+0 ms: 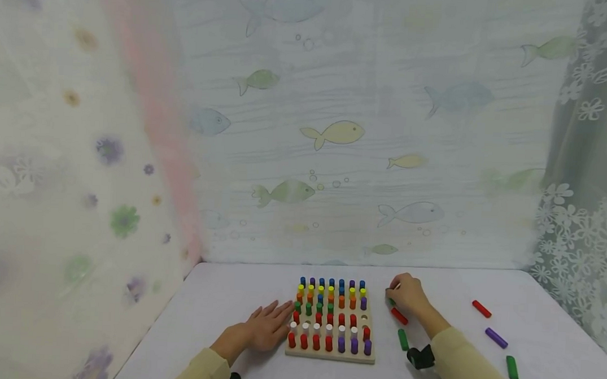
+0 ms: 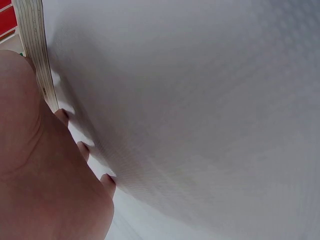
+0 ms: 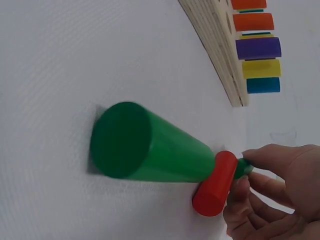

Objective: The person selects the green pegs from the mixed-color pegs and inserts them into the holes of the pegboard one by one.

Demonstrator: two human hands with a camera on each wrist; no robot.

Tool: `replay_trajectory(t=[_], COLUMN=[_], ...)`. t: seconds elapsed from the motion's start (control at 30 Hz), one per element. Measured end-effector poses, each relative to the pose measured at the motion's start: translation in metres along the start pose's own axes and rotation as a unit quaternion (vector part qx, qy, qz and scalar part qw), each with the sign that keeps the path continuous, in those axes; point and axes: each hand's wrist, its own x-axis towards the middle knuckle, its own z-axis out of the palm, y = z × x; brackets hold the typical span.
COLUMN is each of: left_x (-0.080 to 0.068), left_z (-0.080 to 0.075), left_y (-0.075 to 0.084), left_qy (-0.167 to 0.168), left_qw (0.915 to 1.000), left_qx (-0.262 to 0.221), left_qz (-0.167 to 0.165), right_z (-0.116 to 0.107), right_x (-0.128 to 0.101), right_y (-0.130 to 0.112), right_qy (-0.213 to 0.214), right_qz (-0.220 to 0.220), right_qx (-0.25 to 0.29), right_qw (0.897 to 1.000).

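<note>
While one green peg [image 3: 241, 169] is pinched by the right hand [image 1: 408, 292], coloured pegs [image 1: 330, 308] are held in a board [image 1: 329, 356] beside the flat left hand [image 1: 269, 326].

Pinched green peg [image 3: 242, 169] perhaps half hidden, wrist views crop pegboard [image 2: 35, 47]

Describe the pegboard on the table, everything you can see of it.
The pegboard looks like pale wood, with layered edges. It lies flat on the white tablecloth, bearing rows of upright pegs in several colors; a few holes show bare. The left hand is at its left edge; exact contact is hard to tell.
</note>
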Motion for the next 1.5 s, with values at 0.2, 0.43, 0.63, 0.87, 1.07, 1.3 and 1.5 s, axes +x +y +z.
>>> replay_trajectory(t=[0.2,0.43,0.63,0.87,1.07,1.3,1.5], left_x=[-0.004,-0.008,-0.01,-0.009,-0.004,-0.008,-0.01], left_z=[-0.005,-0.011,-0.012,-0.009,-0.006,-0.009,-0.012], left_y=[0.006,0.011,0.016,0.013,0.007,0.01,0.014], left_qy=[-0.006,-0.019,-0.011,-0.011,-0.007,-0.012,-0.015], left_qw=[1.0,0.9997,0.9998,0.9998,0.9999,0.9999,0.9998], left_qx=[0.001,0.001,0.012,0.009,-0.001,0.0,0.0], left_qz=[0.0,-0.013,-0.012,-0.011,-0.009,-0.008,-0.016], right_z=[-0.001,-0.006,-0.017,-0.021,-0.026,-0.031,-0.035], right_x=[0.001,-0.002,-0.012,-0.016,-0.019,-0.024,-0.028], right_y=[0.007,0.006,-0.004,-0.009,-0.012,-0.014,-0.017], right_qy=[-0.005,-0.018,-0.025,-0.031,-0.034,-0.041,-0.043], right_qz=[0.018,0.044,0.049,0.035,0.026,0.009,0.001], right_qx=[0.042,0.106,0.137,0.169,0.17,0.187,0.196], right_qw=[0.999,0.993,0.989,0.984,0.985,0.981,0.98])
